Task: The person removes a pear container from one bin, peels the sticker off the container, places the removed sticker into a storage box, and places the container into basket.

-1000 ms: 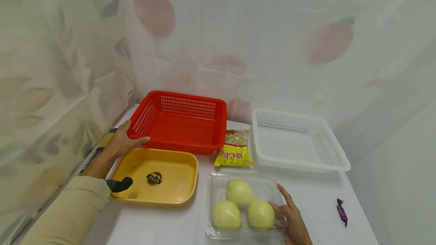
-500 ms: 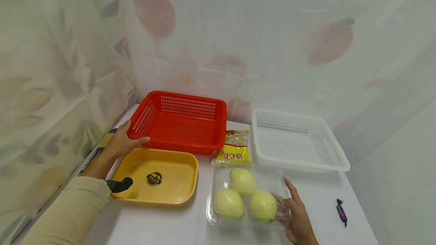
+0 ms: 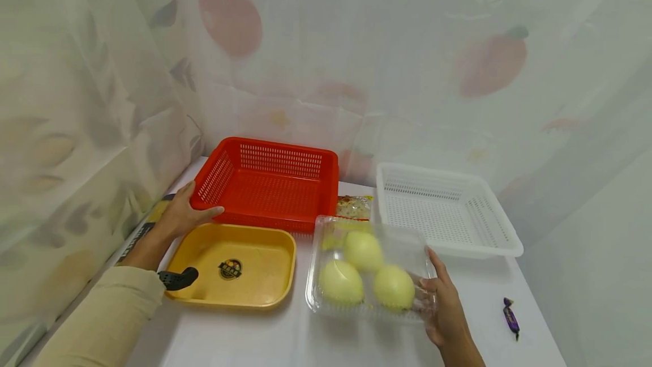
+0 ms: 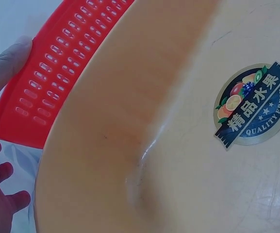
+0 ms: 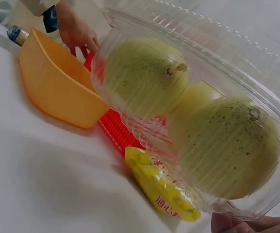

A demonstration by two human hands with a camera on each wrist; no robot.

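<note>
Pears [image 3: 363, 251] ×3 in clear clamshell [image 3: 326, 231], right hand [image 3: 442, 304] gripping.

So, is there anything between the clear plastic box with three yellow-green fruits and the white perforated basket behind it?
Nothing visible. The right hand grips the clear plastic box at its right edge, lifted and tilted. The white perforated basket stands just behind and to its right, with bare table between them. The yellow snack packet lies under the box's far left corner, off that path.

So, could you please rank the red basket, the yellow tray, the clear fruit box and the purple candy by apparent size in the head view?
1. red basket
2. yellow tray and clear fruit box, too alike to rank
3. purple candy
</note>
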